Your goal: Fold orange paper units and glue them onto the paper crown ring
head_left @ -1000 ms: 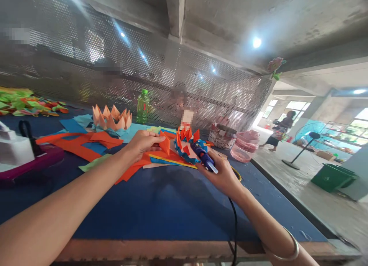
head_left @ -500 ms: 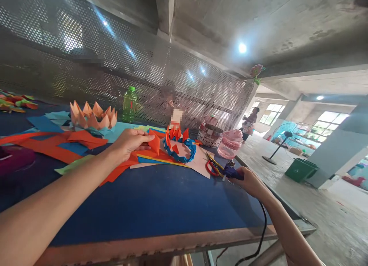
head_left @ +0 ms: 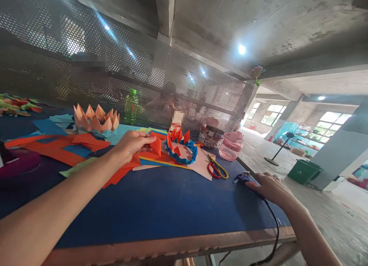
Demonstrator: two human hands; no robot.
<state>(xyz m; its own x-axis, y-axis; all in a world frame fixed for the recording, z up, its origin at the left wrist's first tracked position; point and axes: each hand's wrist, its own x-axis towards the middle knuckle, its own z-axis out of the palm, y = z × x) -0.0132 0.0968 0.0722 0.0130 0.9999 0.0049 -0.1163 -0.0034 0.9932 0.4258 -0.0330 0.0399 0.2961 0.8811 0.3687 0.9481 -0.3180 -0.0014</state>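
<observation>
My left hand [head_left: 133, 145] is closed in a pinch on a folded orange paper piece [head_left: 156, 144], held beside a blue ring of folded paper [head_left: 181, 158] with orange points standing along its far side. My right hand [head_left: 271, 187] is at the table's right edge, its thumb across a dark blue glue gun [head_left: 245, 178]. The gun rests low at the tabletop with its nozzle pointing left, and a black cord trails down from it. Part of the handle is hidden by the fingers. Between ring and gun lie scissors [head_left: 217, 168] with red and yellow handles.
Loose orange paper sheets [head_left: 57, 149] spread over the blue table [head_left: 161, 208] at left. Behind them stand a peach paper crown [head_left: 96, 120] and a green bottle [head_left: 131, 107]. A patterned basket [head_left: 211, 135] and a pink clear container [head_left: 230, 146] sit near the mesh panel [head_left: 138, 66].
My right hand has moved right with the glue gun, away from the scissors, which now show fully. My left hand still pinches the orange piece. The distant person is no longer clearly visible.
</observation>
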